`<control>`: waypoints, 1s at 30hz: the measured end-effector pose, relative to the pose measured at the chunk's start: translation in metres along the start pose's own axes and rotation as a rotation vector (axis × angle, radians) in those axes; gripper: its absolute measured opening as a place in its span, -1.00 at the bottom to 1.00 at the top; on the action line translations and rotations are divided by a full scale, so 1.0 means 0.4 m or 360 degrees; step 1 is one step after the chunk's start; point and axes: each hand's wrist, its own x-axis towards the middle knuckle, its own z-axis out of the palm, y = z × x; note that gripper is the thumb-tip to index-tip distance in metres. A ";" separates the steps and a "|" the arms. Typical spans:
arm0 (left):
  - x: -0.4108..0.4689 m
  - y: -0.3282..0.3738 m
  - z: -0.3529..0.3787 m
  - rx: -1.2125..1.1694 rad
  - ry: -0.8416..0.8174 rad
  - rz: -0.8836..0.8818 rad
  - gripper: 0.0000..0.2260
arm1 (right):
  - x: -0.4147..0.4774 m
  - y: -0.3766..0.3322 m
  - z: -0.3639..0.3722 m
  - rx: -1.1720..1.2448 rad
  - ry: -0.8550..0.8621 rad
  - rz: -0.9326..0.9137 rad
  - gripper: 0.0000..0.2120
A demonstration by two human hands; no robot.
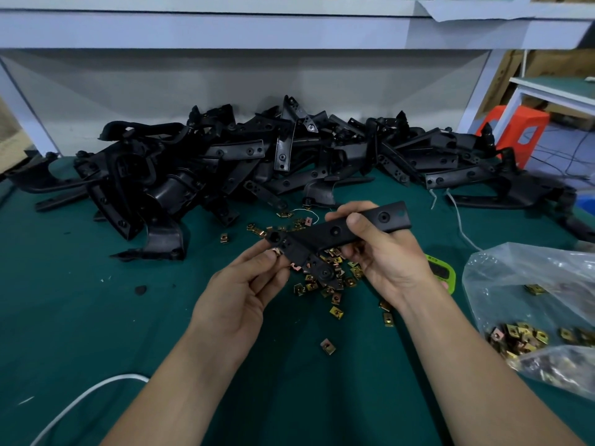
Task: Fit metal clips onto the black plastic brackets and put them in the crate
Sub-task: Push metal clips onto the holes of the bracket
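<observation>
Two bare forearms reach in from the near edge of the green-covered surface [96,317], and a thin white cable [80,400] curves across its near left corner. Just past the wrists a single brass-coloured metal clip [328,346] lies alone. A denser scatter of loose clips [325,284] spreads toward the middle of the surface. By the right edge slumps a clear plastic bag [531,284] with a heap of bagged clips [515,339] inside. A bright green flat object [446,268] shows behind the right wrist; what it is cannot be told. Along the far edge a tangled pile of black plastic brackets [257,162] runs almost the full width. It lies under a white shelf frame [225,27], with an orange plastic stool [512,130] beyond the far right corner.

The right hand [386,252] grips a long black plastic bracket [335,233] near its middle, thumb on top and fingers curled beneath. The bracket is held in the air above the scatter, slanting up toward the far right. The left hand [244,291], its palm turned toward the camera, pinches a copper-toned metal clip [276,251] between thumb and forefinger. This clip touches the bracket's lower left end; whether it is seated there cannot be told.
</observation>
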 end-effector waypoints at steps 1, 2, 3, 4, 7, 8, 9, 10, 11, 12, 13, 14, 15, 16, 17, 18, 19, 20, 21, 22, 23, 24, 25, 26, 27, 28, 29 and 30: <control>0.000 -0.001 0.000 -0.0007 0.0000 -0.0001 -0.61 | 0.000 0.000 -0.001 -0.0016 0.0003 0.0000 -0.90; -0.001 -0.001 0.000 -0.0014 -0.0001 -0.0002 -0.61 | 0.001 0.001 -0.001 -0.0025 0.0007 0.0000 -0.90; -0.001 -0.002 0.001 -0.0020 -0.0001 -0.0003 -0.61 | 0.001 0.002 -0.001 -0.0021 0.0011 -0.0003 -0.90; -0.002 -0.002 0.002 -0.0026 0.0001 -0.0004 -0.62 | 0.001 0.002 0.000 -0.0008 0.0016 -0.0010 -0.89; -0.002 -0.003 0.005 -0.0058 0.0000 -0.0009 -0.63 | 0.001 0.004 0.004 0.0050 0.0027 -0.0035 -0.89; -0.002 -0.003 0.006 -0.0066 -0.0002 -0.0013 -0.63 | 0.001 0.004 0.006 0.0058 0.0032 -0.0039 -0.89; -0.002 -0.003 0.006 -0.0071 -0.0001 -0.0018 -0.63 | 0.001 0.004 0.007 0.0060 0.0040 -0.0040 -0.89; -0.002 -0.003 0.007 -0.0074 0.0002 -0.0023 -0.63 | 0.001 0.004 0.007 0.0059 0.0047 -0.0041 -0.89; -0.002 -0.004 0.007 -0.0076 0.0005 -0.0028 -0.63 | 0.001 0.004 0.007 0.0057 0.0053 -0.0043 -0.90; -0.002 -0.004 0.006 -0.0075 0.0005 -0.0033 -0.63 | 0.000 0.005 0.007 0.0057 0.0059 -0.0048 -0.90; -0.002 -0.004 0.006 -0.0074 0.0002 -0.0040 -0.64 | 0.000 0.005 0.007 0.0060 0.0064 -0.0053 -0.90; -0.003 -0.004 0.006 -0.0075 -0.0002 -0.0049 -0.64 | 0.000 0.006 0.008 0.0063 0.0072 -0.0057 -0.91; -0.004 -0.004 0.006 -0.0075 -0.0007 -0.0057 -0.65 | 0.001 0.006 0.008 0.0062 0.0081 -0.0061 -0.91; -0.005 -0.004 0.006 -0.0076 -0.0009 -0.0062 -0.67 | 0.001 0.007 0.008 0.0055 0.0087 -0.0066 -0.91; -0.005 -0.004 0.006 -0.0074 -0.0008 -0.0065 -0.70 | 0.002 0.008 0.008 0.0040 0.0087 -0.0070 -0.91; -0.004 -0.006 0.006 -0.0070 -0.0007 -0.0065 -0.75 | 0.002 0.009 0.008 0.0019 0.0080 -0.0075 -0.91; -0.004 -0.007 0.006 -0.0068 -0.0001 -0.0061 -0.80 | 0.003 0.010 0.008 -0.0005 0.0070 -0.0079 -0.91; -0.004 -0.008 0.006 -0.0070 0.0009 -0.0052 -0.83 | 0.003 0.011 0.008 -0.0025 0.0060 -0.0082 -0.90; -0.004 -0.009 0.007 -0.0075 0.0020 -0.0035 -0.82 | 0.003 0.012 0.008 -0.0036 0.0056 -0.0085 -0.89; -0.003 -0.010 0.006 -0.0080 0.0034 -0.0014 -0.79 | 0.004 0.012 0.007 -0.0031 0.0059 -0.0087 -0.89; -0.002 -0.009 0.005 -0.0083 0.0046 0.0009 -0.76 | 0.004 0.012 0.006 -0.0012 0.0068 -0.0087 -0.90; -0.002 -0.009 0.004 -0.0085 0.0053 0.0027 -0.75 | 0.005 0.012 0.004 0.0007 0.0080 -0.0084 -0.91; -0.001 -0.009 0.003 -0.0089 0.0056 0.0038 -0.74 | 0.006 0.012 0.003 0.0011 0.0088 -0.0081 -0.92; -0.002 -0.009 0.002 -0.0093 0.0056 0.0046 -0.72 | 0.006 0.012 0.001 -0.0003 0.0087 -0.0080 -0.92; -0.002 -0.010 0.002 -0.0095 0.0057 0.0051 -0.70 | 0.007 0.014 0.001 -0.0026 0.0077 -0.0083 -0.92; -0.001 -0.011 0.001 -0.0093 0.0059 0.0057 -0.68 | 0.007 0.015 0.000 -0.0048 0.0066 -0.0088 -0.91; 0.000 -0.012 0.001 -0.0091 0.0056 0.0063 -0.66 | 0.008 0.016 0.001 -0.0065 0.0061 -0.0091 -0.89; 0.000 -0.013 0.000 -0.0086 0.0051 0.0067 -0.66 | 0.009 0.017 0.001 -0.0078 0.0061 -0.0096 -0.89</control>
